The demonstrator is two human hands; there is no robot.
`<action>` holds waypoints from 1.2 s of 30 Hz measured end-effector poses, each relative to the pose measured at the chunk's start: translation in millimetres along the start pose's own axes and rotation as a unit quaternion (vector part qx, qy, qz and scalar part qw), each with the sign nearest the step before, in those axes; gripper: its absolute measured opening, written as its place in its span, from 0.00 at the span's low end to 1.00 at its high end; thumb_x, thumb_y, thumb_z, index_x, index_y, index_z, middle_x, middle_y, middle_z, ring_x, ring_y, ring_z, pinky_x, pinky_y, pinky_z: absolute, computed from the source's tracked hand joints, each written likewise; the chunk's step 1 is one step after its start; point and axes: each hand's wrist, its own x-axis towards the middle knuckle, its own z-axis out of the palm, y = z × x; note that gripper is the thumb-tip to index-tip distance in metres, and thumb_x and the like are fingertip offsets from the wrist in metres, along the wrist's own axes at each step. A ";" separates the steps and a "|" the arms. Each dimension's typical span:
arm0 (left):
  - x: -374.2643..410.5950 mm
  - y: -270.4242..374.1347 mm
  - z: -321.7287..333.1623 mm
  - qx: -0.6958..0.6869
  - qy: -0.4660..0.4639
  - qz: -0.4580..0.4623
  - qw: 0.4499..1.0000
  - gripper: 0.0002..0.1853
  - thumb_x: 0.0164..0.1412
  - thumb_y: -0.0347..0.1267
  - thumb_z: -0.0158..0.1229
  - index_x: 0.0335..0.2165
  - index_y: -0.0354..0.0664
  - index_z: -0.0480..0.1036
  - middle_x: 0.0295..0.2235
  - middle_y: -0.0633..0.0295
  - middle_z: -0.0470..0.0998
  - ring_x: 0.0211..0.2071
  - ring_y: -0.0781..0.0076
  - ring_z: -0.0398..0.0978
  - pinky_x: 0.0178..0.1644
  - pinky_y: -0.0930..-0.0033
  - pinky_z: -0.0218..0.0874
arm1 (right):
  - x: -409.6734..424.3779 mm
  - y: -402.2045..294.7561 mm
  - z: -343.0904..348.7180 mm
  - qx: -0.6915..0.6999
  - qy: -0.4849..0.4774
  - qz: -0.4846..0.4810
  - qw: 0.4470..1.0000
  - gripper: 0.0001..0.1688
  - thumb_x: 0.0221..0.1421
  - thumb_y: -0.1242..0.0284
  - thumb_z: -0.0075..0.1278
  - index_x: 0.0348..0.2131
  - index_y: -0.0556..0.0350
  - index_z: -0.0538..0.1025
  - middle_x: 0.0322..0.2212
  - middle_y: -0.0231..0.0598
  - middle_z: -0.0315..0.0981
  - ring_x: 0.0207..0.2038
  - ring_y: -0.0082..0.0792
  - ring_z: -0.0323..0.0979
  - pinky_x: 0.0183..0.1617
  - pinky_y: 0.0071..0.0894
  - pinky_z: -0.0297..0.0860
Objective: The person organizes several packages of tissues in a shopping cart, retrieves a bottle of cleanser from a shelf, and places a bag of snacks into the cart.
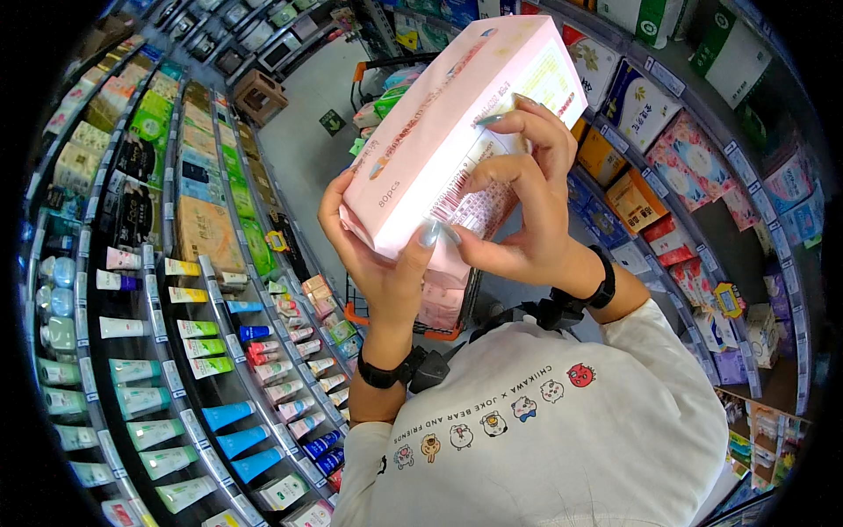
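Observation:
A pink soft-wrapped tissue pack is held up in front of my chest, tilted with its far end raised. My left hand grips its near left corner, the thumb pressed on the printed side and the fingers wrapping behind. Across that bright side panel, which bears a barcode and small print, my right hand is spread with curled fingers. Its fingertips touch the panel, and the right thumb lies beside the left thumb tip. Below and behind the pack stands a shopping cart with an orange-and-black frame, partly hidden.
Shelves on the left carry tissue packs and rows of tubes. More packaged paper goods fill the shelves on the right. A brown carton sits on the grey floor near a green floor sign. Several packs lie in the cart.

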 end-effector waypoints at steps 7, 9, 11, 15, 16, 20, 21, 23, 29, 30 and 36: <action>-1.3 0.0 -0.9 0.007 0.012 0.006 1.000 0.42 0.38 0.35 0.64 0.50 0.40 0.49 0.45 0.55 0.56 0.49 0.66 0.57 0.54 0.65 0.50 | 0.2 -1.6 3.6 0.015 0.003 0.027 1.000 0.18 0.26 0.68 0.57 0.24 0.49 0.69 0.43 0.41 0.58 0.52 0.50 0.47 0.54 0.46 0.46; -1.2 0.1 -0.8 0.015 0.014 0.010 1.000 0.42 0.38 0.35 0.64 0.49 0.39 0.50 0.45 0.56 0.56 0.49 0.66 0.57 0.53 0.65 0.50 | -0.2 -1.6 6.0 0.021 0.011 0.031 0.999 0.18 0.25 0.69 0.56 0.24 0.49 0.69 0.43 0.41 0.58 0.52 0.50 0.47 0.54 0.46 0.46; -1.1 -1.0 -1.3 0.013 0.016 0.015 1.000 0.42 0.38 0.34 0.64 0.49 0.39 0.50 0.45 0.56 0.56 0.48 0.66 0.57 0.53 0.65 0.50 | -0.1 -2.2 8.0 0.026 0.017 0.034 0.999 0.18 0.24 0.70 0.56 0.24 0.50 0.68 0.43 0.41 0.58 0.52 0.50 0.48 0.54 0.46 0.46; -0.6 -2.4 -1.9 0.016 0.016 0.019 1.000 0.41 0.38 0.34 0.64 0.49 0.38 0.50 0.44 0.56 0.56 0.48 0.66 0.58 0.53 0.65 0.50 | 1.3 -3.1 9.6 0.024 0.023 0.035 0.999 0.18 0.23 0.71 0.55 0.24 0.50 0.68 0.42 0.41 0.59 0.51 0.51 0.49 0.54 0.45 0.46; -0.4 -2.6 -1.8 0.019 0.015 0.022 0.999 0.41 0.38 0.34 0.64 0.48 0.38 0.50 0.44 0.56 0.56 0.48 0.66 0.58 0.53 0.65 0.50 | 1.6 -3.0 9.9 0.025 0.025 0.035 0.999 0.18 0.23 0.72 0.55 0.23 0.50 0.68 0.42 0.41 0.59 0.51 0.51 0.49 0.54 0.45 0.46; 0.8 -1.3 -1.1 0.021 0.017 0.021 0.999 0.41 0.38 0.34 0.65 0.48 0.38 0.50 0.44 0.56 0.57 0.48 0.66 0.58 0.53 0.65 0.50 | 2.1 -2.0 12.0 0.036 0.028 0.035 0.998 0.18 0.22 0.72 0.55 0.23 0.50 0.68 0.43 0.41 0.60 0.51 0.51 0.50 0.54 0.45 0.47; 1.3 -1.5 -0.6 0.018 0.017 0.018 1.000 0.41 0.38 0.35 0.65 0.48 0.38 0.50 0.44 0.56 0.57 0.48 0.66 0.58 0.53 0.65 0.50 | 2.2 -1.6 11.9 0.036 0.027 0.036 0.998 0.18 0.22 0.73 0.54 0.23 0.50 0.68 0.43 0.41 0.60 0.51 0.51 0.50 0.54 0.45 0.47; 1.7 -3.6 -0.9 0.022 0.015 0.020 0.999 0.41 0.38 0.35 0.65 0.48 0.38 0.50 0.44 0.56 0.57 0.48 0.66 0.58 0.53 0.65 0.50 | 2.7 -0.9 11.6 0.035 0.025 0.037 0.998 0.17 0.22 0.73 0.54 0.23 0.49 0.69 0.43 0.41 0.61 0.51 0.51 0.50 0.54 0.45 0.47; 2.5 -4.1 -0.1 0.013 0.018 0.010 1.000 0.41 0.38 0.36 0.65 0.48 0.38 0.50 0.43 0.56 0.56 0.48 0.66 0.57 0.53 0.65 0.50 | 0.6 12.0 11.6 0.021 0.021 -0.002 1.000 0.17 0.23 0.73 0.54 0.23 0.48 0.70 0.44 0.42 0.62 0.50 0.51 0.52 0.54 0.45 0.47; 2.7 -3.1 0.4 0.012 0.019 0.008 1.000 0.41 0.38 0.37 0.65 0.48 0.38 0.50 0.43 0.56 0.56 0.48 0.66 0.57 0.53 0.65 0.49 | 1.5 10.0 10.8 0.027 0.018 0.005 0.999 0.17 0.23 0.73 0.54 0.23 0.48 0.70 0.44 0.42 0.62 0.50 0.51 0.52 0.54 0.45 0.47; 4.5 -4.7 -2.0 0.027 0.009 0.007 1.000 0.41 0.38 0.37 0.65 0.48 0.39 0.51 0.43 0.56 0.56 0.48 0.67 0.57 0.53 0.65 0.49 | 4.6 -0.3 7.1 0.029 0.008 0.028 0.999 0.16 0.24 0.72 0.54 0.24 0.49 0.70 0.44 0.43 0.61 0.51 0.52 0.51 0.54 0.46 0.47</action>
